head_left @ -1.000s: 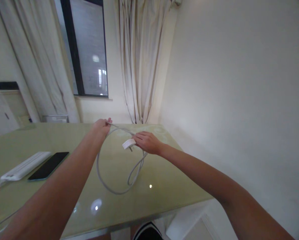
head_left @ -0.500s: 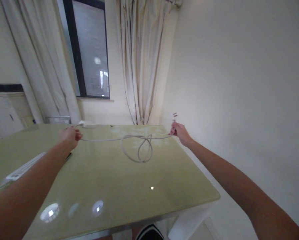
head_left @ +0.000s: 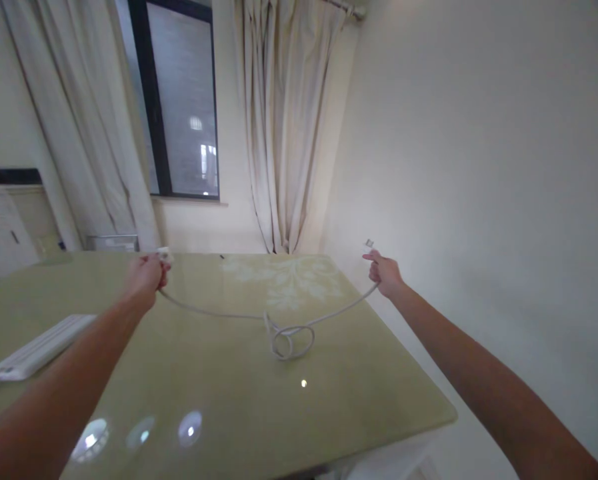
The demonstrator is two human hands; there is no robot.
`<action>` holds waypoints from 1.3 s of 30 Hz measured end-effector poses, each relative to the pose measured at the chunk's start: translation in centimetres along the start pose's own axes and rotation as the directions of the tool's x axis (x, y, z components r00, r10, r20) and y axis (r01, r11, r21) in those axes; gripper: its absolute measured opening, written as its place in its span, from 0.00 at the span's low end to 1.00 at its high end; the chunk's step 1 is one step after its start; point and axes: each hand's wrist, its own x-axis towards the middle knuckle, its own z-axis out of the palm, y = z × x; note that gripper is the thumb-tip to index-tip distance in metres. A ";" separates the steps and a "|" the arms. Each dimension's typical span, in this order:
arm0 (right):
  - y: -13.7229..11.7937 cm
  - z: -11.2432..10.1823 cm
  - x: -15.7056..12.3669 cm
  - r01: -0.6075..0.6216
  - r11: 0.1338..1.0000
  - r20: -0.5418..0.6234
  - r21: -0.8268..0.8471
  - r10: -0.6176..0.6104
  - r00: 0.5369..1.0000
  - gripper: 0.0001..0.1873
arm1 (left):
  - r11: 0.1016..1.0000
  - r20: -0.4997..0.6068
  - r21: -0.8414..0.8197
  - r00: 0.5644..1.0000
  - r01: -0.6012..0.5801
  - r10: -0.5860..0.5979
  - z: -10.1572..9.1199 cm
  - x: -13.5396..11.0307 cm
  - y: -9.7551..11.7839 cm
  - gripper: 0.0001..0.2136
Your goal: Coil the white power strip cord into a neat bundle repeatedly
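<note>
Your left hand [head_left: 147,277] grasps the cord [head_left: 289,330] by its white end [head_left: 165,255]; your right hand [head_left: 386,275] grasps it by the plug [head_left: 369,245], tip seemingly upward. Held apart like that, the ends probably let the slack loops sag mid-table. The cord's long axis runs left to right across the table [head_left: 203,380]; whether the loops touch the table, I can't tell.

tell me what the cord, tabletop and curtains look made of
Cord: probably flexible plastic or rubber sheathing, since it bends into smooth, pale loops. Tabletop: glossy, perhaps glass or lacquer, as bright lights reflect in it. Curtains: likely matte cloth, hanging in soft folds.
</note>
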 end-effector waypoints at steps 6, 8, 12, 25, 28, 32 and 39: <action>1.1 12.7 -4.8 -0.072 0.995 0.264 -0.070 0.088 0.961 0.22 | 0.978 -0.006 -0.198 0.998 -0.067 0.067 10.7 -3.8 1.2 0.11; 1.9 16.6 -6.7 -0.148 0.986 0.453 -0.078 0.167 0.876 0.33 | 0.943 0.146 -0.302 0.971 -0.137 0.188 13.3 -6.5 1.8 0.18; 3.3 21.5 -8.8 -0.286 0.939 0.534 0.190 0.146 0.833 0.39 | 0.947 0.361 -0.280 0.897 -0.156 0.254 15.2 -10.2 1.6 0.21; 4.9 23.0 -7.7 -0.262 0.690 0.381 0.674 -0.021 0.924 0.11 | 0.995 0.619 0.016 0.781 0.097 -0.086 12.7 -7.0 0.2 0.20; 4.8 23.0 -7.8 -0.243 0.700 0.357 0.672 -0.018 0.934 0.11 | 0.987 0.555 0.054 0.817 0.152 -0.157 12.9 -7.4 0.1 0.22; 4.7 22.9 -7.8 -0.198 0.755 0.310 0.625 -0.006 0.951 0.15 | 0.984 0.498 0.089 0.849 0.152 -0.176 13.0 -8.0 0.4 0.21; 4.8 21.9 -7.2 0.080 0.932 0.286 0.355 -0.189 0.939 0.20 | 0.994 0.533 0.017 0.840 0.108 -0.100 13.4 -8.5 0.7 0.16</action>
